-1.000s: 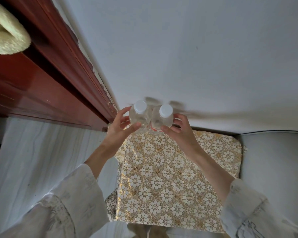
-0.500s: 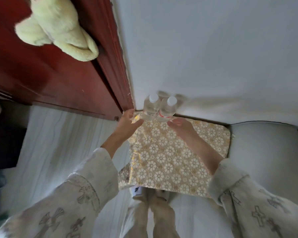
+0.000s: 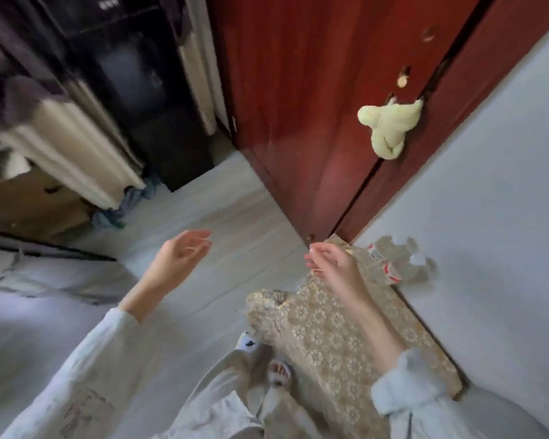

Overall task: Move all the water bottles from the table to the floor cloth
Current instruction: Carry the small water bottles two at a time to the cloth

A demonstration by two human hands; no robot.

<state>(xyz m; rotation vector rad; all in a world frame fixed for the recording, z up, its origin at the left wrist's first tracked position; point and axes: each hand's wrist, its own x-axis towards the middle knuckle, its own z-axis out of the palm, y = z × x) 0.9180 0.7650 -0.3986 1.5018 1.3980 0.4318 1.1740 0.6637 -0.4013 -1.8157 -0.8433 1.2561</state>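
Note:
Two clear water bottles (image 3: pixel 393 261) with white caps and red-and-white labels stand side by side at the far end of the gold flower-patterned floor cloth (image 3: pixel 333 340), against the white wall. My right hand (image 3: pixel 333 264) hovers just left of them, empty, fingers loosely curled. My left hand (image 3: pixel 181 255) is over the pale floor further left, open and empty. Both hands are apart from the bottles. The view is blurred and tilted.
A dark red wooden door (image 3: pixel 298 115) with a pale yellow cloth (image 3: pixel 390 128) hanging on it stands behind the floor cloth. My slippered feet (image 3: pixel 267 362) are at the cloth's near edge. Dark furniture and a cardboard box (image 3: pixel 32 204) fill the left.
Both hands have let go of the two bottles, which now stand on the floor cloth. The hands have drawn back to the left and the view has swung left.

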